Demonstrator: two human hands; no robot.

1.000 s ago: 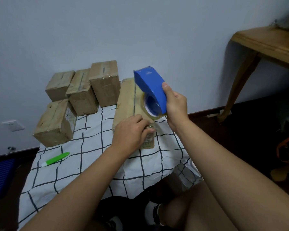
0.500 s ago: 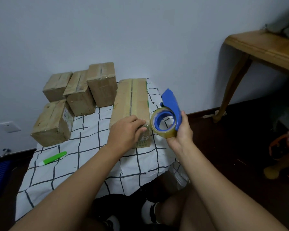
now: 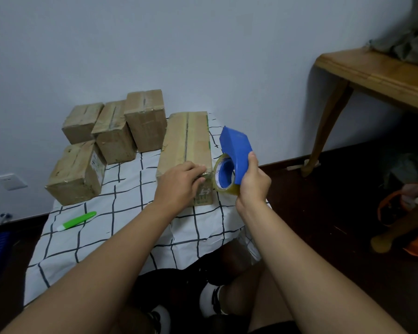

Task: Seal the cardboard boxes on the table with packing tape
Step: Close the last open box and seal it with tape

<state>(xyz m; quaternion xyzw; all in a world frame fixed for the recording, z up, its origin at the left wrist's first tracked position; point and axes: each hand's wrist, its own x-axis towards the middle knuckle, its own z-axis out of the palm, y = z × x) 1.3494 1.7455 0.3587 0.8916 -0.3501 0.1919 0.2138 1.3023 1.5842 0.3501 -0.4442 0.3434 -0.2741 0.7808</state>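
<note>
A long cardboard box (image 3: 186, 138) lies lengthwise on the checked tablecloth (image 3: 121, 220), its top seam running away from me. My left hand (image 3: 180, 183) presses down on the box's near end, fingers on a strip of clear tape at the front edge. My right hand (image 3: 252, 183) grips a blue tape dispenser (image 3: 235, 153) with a clear tape roll, just right of the box's near corner. Several smaller cardboard boxes (image 3: 114, 133) stand at the back left, and one (image 3: 76, 172) sits nearer on the left.
A green utility knife (image 3: 76, 221) lies on the cloth at the left. A wooden table (image 3: 374, 75) stands at the right with its leg on the dark floor. An orange object (image 3: 405, 213) sits at the far right. My knees are below the table's front edge.
My right hand brought the dispenser down from above the box to beside its near right corner, then shifted its grip slightly. My left hand stayed on the box's near end.
</note>
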